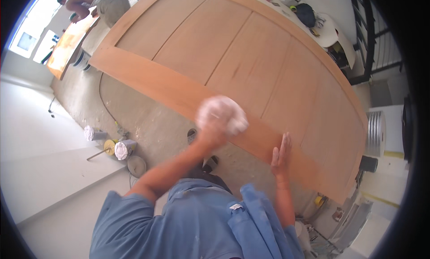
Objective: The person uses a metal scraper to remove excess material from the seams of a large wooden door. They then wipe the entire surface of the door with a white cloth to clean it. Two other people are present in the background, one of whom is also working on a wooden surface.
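Observation:
A large wooden door panel with a raised frame lies flat in front of me. My left hand grips a bunched white cloth on the near frame board, smeared by motion; its fingers are partly hidden by the cloth. Farther right, my right hand rests on the same board with its fingers stretched out and nothing in them. The wood looks darker orange along the near board than on the inner panels.
Cloth-topped cans and a round lid stand on the floor at left. A co-worker bends over another wooden board at the far left. Bags lie beyond the panel, near a black metal railing.

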### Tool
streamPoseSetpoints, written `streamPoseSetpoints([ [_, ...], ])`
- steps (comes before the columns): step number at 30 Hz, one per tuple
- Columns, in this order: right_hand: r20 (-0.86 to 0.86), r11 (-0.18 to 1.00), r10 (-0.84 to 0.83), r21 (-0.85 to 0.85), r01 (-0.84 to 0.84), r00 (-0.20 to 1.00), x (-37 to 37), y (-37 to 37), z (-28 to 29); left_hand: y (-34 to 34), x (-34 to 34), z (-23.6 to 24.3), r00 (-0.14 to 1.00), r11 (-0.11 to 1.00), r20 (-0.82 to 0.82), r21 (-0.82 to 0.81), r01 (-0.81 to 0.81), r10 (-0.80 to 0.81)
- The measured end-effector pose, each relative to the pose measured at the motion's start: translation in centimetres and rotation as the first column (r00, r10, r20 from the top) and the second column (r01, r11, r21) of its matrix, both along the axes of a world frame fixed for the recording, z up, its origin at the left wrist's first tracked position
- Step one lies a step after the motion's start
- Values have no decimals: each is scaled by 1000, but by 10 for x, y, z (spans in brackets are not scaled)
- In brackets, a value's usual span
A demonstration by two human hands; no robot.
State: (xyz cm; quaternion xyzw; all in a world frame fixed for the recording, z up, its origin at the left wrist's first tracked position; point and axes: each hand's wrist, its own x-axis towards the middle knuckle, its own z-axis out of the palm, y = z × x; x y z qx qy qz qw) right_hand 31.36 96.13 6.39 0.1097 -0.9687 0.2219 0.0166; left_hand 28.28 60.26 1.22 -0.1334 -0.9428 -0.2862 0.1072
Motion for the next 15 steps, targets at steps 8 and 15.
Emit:
streamPoseSetpoints([
  [8, 12, 954, -163, 258, 155, 987, 73, 44, 1, -116, -68, 29, 939, 868, -85, -363, -340, 332],
  [15, -11, 982, -7, 190, 9, 1000, 38, 48, 12, 131, -12, 20, 979, 982, -103, -88, 168, -177],
])
